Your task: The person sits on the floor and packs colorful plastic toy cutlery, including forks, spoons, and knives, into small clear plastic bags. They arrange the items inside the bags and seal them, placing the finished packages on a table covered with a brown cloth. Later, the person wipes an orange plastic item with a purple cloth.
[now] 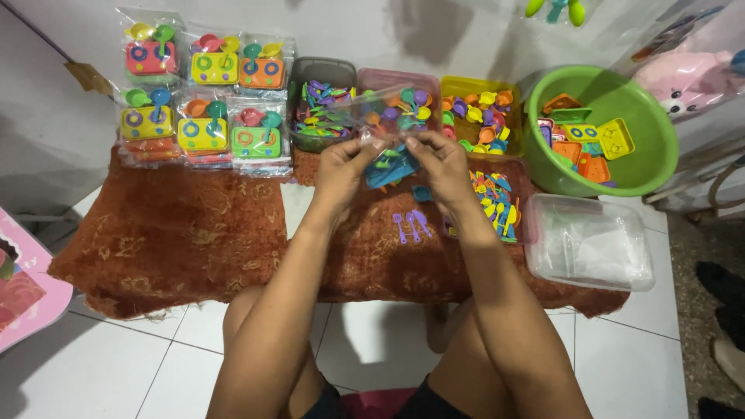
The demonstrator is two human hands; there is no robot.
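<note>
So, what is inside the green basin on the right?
The green basin holds flat toy stove pieces in orange, yellow, green and pink, piled near its left side. Whatever lies beneath them is covered.

View: single head-worn camera, no second view | Position: above seated person, over bare knees | Facing: steeply down and forward toward pale wall | Range: close; forearms ran up from bottom edge, left hand (339,167) and right hand (445,167) near centre | Coverage: rust-brown patterned floor cloth (178,233), white tiled floor (101,372).
</note>
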